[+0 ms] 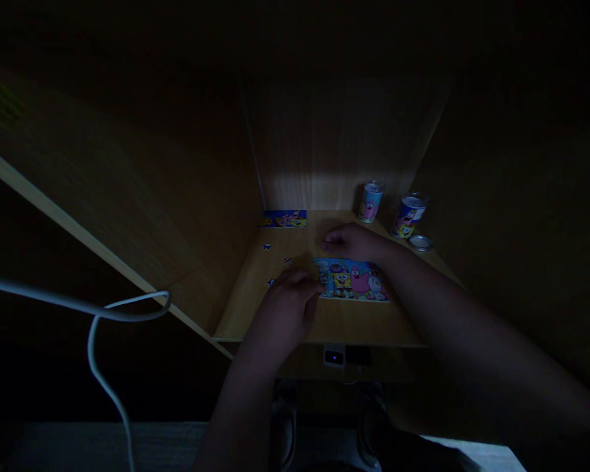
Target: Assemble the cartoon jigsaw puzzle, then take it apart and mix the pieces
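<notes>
On the wooden shelf lies a colourful cartoon jigsaw puzzle (pixel 356 283), its pieces joined into a rectangle. My left hand (pixel 291 298) is at its left edge, fingers curled and thumb close to the border; whether a piece is between them is hidden. Just beyond the puzzle's far edge my right hand (pixel 351 241) is closed, thumb and fingertips together, and anything in them is too dark to make out. Loose jigsaw pieces lie to the left: one small piece (pixel 267 247) farther back, a second piece (pixel 288 261) nearer, and a third piece (pixel 271 282) beside my left hand.
A cartoon picture strip (pixel 284 219) lies at the back left. Two printed cans, a pink-and-blue can (pixel 370 202) and a darker can (pixel 409 216), stand at the back right near a round lid (pixel 420 243). Wooden walls enclose the shelf; a white cable (pixel 93 347) hangs left.
</notes>
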`<action>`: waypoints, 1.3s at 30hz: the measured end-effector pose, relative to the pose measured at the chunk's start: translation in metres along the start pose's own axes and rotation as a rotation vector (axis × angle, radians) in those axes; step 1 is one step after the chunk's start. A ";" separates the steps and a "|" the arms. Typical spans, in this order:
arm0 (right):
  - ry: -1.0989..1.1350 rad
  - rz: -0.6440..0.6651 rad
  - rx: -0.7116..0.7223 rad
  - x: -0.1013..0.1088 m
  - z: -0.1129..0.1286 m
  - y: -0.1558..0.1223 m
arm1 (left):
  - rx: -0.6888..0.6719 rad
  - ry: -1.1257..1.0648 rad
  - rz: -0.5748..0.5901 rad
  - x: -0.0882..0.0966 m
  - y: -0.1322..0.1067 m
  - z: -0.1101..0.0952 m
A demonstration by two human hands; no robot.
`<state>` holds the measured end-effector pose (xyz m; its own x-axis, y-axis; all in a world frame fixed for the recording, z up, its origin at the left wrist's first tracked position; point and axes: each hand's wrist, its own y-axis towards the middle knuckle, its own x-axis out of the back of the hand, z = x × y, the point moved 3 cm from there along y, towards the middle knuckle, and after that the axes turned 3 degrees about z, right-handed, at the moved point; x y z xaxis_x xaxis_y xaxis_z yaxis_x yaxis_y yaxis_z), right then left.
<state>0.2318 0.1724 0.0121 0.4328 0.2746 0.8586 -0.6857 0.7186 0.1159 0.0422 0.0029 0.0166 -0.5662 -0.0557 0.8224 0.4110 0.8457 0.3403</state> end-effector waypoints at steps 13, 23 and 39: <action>0.012 0.012 -0.015 0.001 0.002 0.000 | -0.014 0.150 0.025 0.000 0.000 -0.006; -0.008 0.008 -0.027 0.001 0.003 0.000 | -0.033 0.195 0.045 0.003 0.000 -0.017; -0.012 0.014 -0.003 0.001 0.004 -0.001 | -0.045 0.145 0.018 0.001 0.001 -0.014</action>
<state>0.2309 0.1690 0.0151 0.4159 0.2771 0.8662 -0.6901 0.7164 0.1021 0.0519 -0.0037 0.0244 -0.4510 -0.1195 0.8845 0.4533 0.8230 0.3424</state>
